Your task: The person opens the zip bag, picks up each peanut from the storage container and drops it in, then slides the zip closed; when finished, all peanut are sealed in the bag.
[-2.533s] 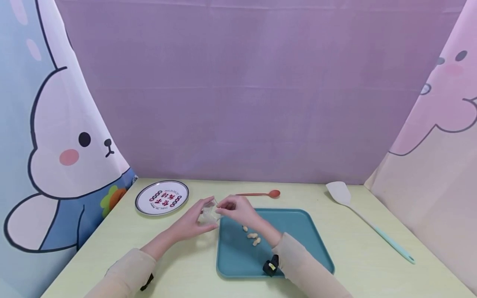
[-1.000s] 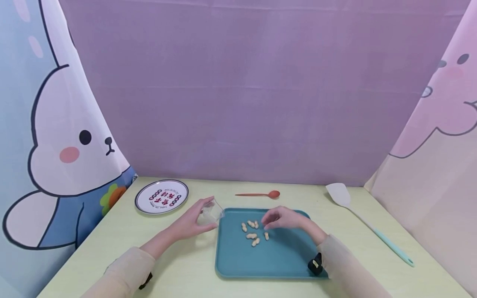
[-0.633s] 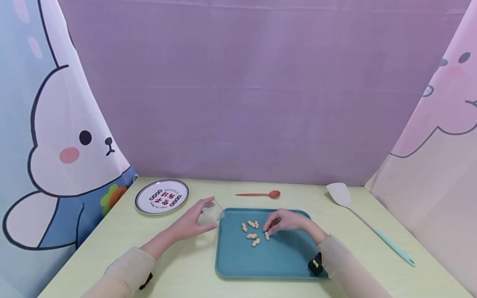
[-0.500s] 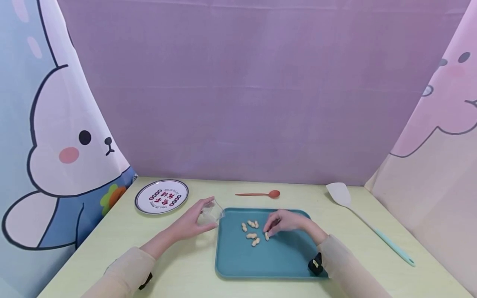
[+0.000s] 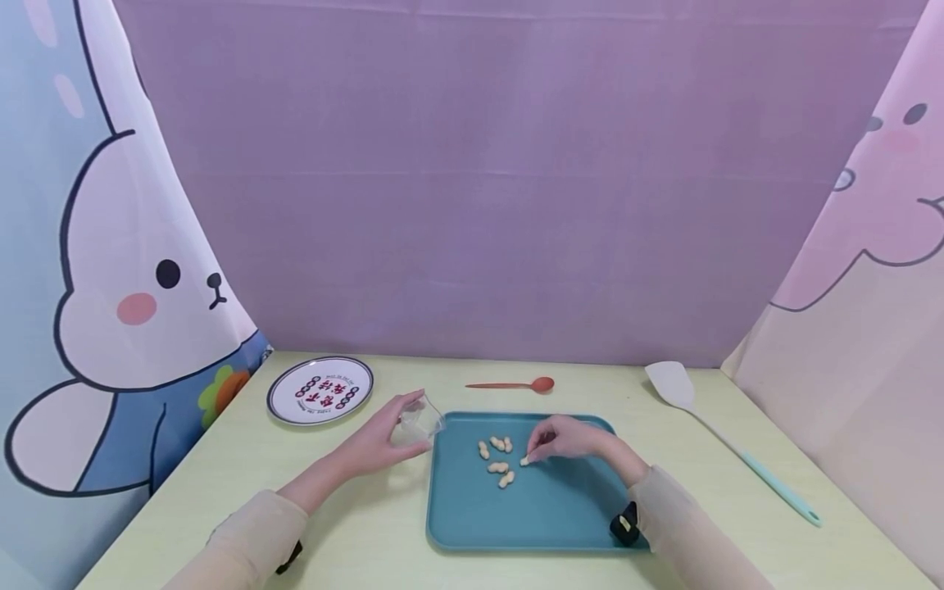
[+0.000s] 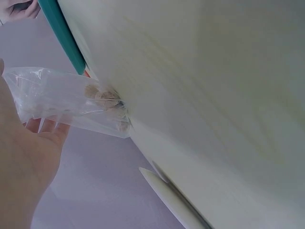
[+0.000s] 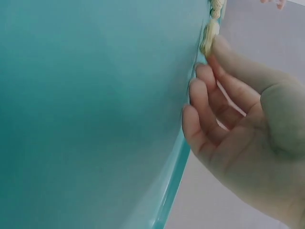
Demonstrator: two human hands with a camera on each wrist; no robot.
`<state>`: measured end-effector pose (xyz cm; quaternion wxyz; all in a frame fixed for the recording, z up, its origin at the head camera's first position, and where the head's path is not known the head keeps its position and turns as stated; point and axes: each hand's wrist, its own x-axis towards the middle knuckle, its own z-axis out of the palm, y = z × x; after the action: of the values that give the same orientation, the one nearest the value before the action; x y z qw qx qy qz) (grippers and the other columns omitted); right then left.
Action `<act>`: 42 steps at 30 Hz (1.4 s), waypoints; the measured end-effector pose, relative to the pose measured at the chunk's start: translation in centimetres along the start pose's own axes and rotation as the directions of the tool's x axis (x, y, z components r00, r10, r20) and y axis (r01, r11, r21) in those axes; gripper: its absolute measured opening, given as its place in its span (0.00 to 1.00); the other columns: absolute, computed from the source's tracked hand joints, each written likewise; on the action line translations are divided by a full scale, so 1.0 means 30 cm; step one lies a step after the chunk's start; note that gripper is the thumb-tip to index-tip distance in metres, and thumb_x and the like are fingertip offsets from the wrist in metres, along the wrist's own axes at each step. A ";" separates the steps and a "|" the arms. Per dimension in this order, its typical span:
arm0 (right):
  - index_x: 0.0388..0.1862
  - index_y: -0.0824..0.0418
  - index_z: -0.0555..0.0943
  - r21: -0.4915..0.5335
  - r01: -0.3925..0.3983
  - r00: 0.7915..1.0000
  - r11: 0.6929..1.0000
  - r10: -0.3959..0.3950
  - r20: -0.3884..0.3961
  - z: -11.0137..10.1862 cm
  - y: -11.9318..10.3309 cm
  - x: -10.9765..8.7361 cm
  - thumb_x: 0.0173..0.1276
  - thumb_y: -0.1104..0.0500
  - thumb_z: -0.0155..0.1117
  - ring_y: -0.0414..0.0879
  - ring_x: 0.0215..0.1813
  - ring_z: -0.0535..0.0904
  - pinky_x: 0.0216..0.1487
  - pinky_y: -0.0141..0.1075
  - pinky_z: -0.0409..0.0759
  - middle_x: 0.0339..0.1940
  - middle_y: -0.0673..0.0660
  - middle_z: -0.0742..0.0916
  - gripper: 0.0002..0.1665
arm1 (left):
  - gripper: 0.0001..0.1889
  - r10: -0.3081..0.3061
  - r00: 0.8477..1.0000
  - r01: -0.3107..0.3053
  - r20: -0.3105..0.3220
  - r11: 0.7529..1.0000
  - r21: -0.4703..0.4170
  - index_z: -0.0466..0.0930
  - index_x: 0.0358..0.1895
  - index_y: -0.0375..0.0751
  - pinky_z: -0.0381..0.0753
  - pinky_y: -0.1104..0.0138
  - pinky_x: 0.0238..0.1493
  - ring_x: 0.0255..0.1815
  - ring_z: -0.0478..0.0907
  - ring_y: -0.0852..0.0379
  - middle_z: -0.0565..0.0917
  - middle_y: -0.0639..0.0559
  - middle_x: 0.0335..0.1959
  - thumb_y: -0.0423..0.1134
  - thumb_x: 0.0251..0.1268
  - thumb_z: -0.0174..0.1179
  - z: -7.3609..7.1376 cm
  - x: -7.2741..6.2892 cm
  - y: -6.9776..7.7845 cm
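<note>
My left hand [image 5: 378,438] holds a clear plastic bag [image 5: 419,421] just left of the tray, its mouth spread between thumb and fingers. Through the film in the left wrist view, several peanuts [image 6: 106,98] show at the bag's bottom. Over the blue-green tray [image 5: 516,528], my right hand [image 5: 566,437] pinches one peanut [image 7: 209,38] between thumb and index finger; its other fingers are loosely curled. Several unshelled peanuts [image 5: 497,468] lie on the tray to the left of that hand.
A white plate [image 5: 320,391] with red lettering sits at the back left. Behind the tray lies a red spoon [image 5: 542,384]. A white spatula [image 5: 673,385] with a mint handle rests on the right side of the table [image 5: 361,533].
My right hand has gone from the bag's mouth to the tray, where more peanuts now lie. Its fingers have closed on one peanut and shifted it slightly. The left hand stays with the bag.
</note>
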<state>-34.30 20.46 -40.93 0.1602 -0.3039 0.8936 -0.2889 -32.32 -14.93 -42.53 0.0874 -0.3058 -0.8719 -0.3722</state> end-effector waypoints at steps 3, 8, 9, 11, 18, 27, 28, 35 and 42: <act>0.35 0.58 0.83 -0.002 -0.011 0.999 1.000 0.011 -0.042 0.002 0.008 0.002 0.65 0.57 0.63 0.41 0.31 0.75 0.32 0.31 0.74 0.32 0.50 0.85 0.06 | 0.44 0.002 1.000 -0.002 -0.003 1.000 0.000 0.55 0.71 0.42 0.72 0.53 0.63 0.64 0.69 0.48 0.73 0.46 0.61 0.56 0.55 0.64 0.001 0.001 -0.001; 0.37 0.58 0.83 -0.002 -0.023 0.997 1.000 0.023 -0.068 0.003 0.016 0.004 0.64 0.58 0.64 0.40 0.32 0.76 0.34 0.33 0.75 0.34 0.50 0.85 0.06 | 0.44 -0.004 1.000 0.004 0.001 1.000 0.002 0.56 0.71 0.43 0.72 0.53 0.63 0.64 0.69 0.48 0.73 0.46 0.61 0.55 0.54 0.65 0.002 0.000 0.001; 0.37 0.59 0.83 -0.007 -0.021 0.997 1.000 0.021 -0.072 0.003 0.016 0.003 0.63 0.58 0.64 0.40 0.32 0.76 0.34 0.33 0.76 0.34 0.50 0.85 0.06 | 0.44 -0.005 1.000 0.005 0.002 1.000 0.002 0.56 0.71 0.43 0.72 0.53 0.63 0.64 0.69 0.48 0.73 0.46 0.61 0.55 0.54 0.65 0.002 0.000 0.002; 0.38 0.59 0.84 -0.017 -0.019 0.997 1.000 0.018 -0.074 0.002 0.014 0.001 0.63 0.58 0.65 0.38 0.33 0.76 0.34 0.32 0.76 0.35 0.49 0.85 0.07 | 0.44 -0.005 1.000 0.005 0.004 1.000 0.008 0.56 0.71 0.43 0.72 0.53 0.63 0.64 0.69 0.48 0.73 0.47 0.61 0.55 0.54 0.65 0.001 0.001 0.003; 0.34 0.58 0.85 -0.051 -0.027 0.996 0.998 0.022 -0.087 0.005 0.008 -0.004 0.61 0.57 0.67 0.39 0.32 0.75 0.34 0.32 0.76 0.33 0.49 0.84 0.06 | 0.43 0.008 1.000 -0.008 0.002 1.000 0.011 0.56 0.70 0.41 0.72 0.52 0.63 0.64 0.69 0.47 0.73 0.45 0.61 0.56 0.56 0.64 -0.001 0.000 0.003; 0.33 0.58 0.82 -0.036 -0.025 0.991 0.999 0.020 -0.134 -0.003 0.003 0.004 0.62 0.57 0.66 0.39 0.31 0.76 0.33 0.31 0.76 0.30 0.48 0.85 0.05 | 0.44 0.011 1.000 -0.011 0.003 1.000 0.009 0.56 0.70 0.38 0.72 0.52 0.63 0.64 0.69 0.47 0.73 0.45 0.61 0.57 0.56 0.64 -0.002 0.001 0.005; 0.33 0.58 0.82 -0.032 -0.019 0.990 0.999 0.014 -0.142 -0.004 0.001 0.006 0.62 0.57 0.66 0.39 0.31 0.76 0.33 0.31 0.76 0.30 0.48 0.85 0.05 | 0.44 0.008 1.000 -0.008 0.002 1.000 0.007 0.56 0.70 0.38 0.72 0.53 0.63 0.64 0.69 0.47 0.73 0.46 0.61 0.56 0.55 0.64 -0.002 0.000 0.006; 0.36 0.58 0.83 -0.036 0.042 0.970 0.998 -0.049 -0.239 -0.013 -0.028 0.028 0.61 0.56 0.67 0.38 0.32 0.78 0.34 0.29 0.79 0.31 0.49 0.85 0.07 | 0.44 -0.001 1.000 0.001 0.003 1.000 0.005 0.55 0.71 0.43 0.71 0.54 0.64 0.65 0.69 0.49 0.73 0.47 0.62 0.57 0.54 0.64 -0.002 0.001 0.003; 0.38 0.55 0.83 -0.065 0.110 0.932 0.992 -0.126 -0.340 -0.015 -0.083 0.073 0.63 0.54 0.65 0.36 0.31 0.77 0.33 0.29 0.79 0.31 0.47 0.85 0.07 | 0.44 -0.004 1.000 0.004 0.004 1.000 0.009 0.55 0.71 0.43 0.71 0.54 0.64 0.65 0.68 0.49 0.73 0.47 0.62 0.57 0.54 0.64 0.000 0.001 0.002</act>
<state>-35.05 17.63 -39.29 -0.0227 -0.3054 0.8943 -0.3263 -32.32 -14.88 -42.49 0.0861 -0.3044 -0.8745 -0.3677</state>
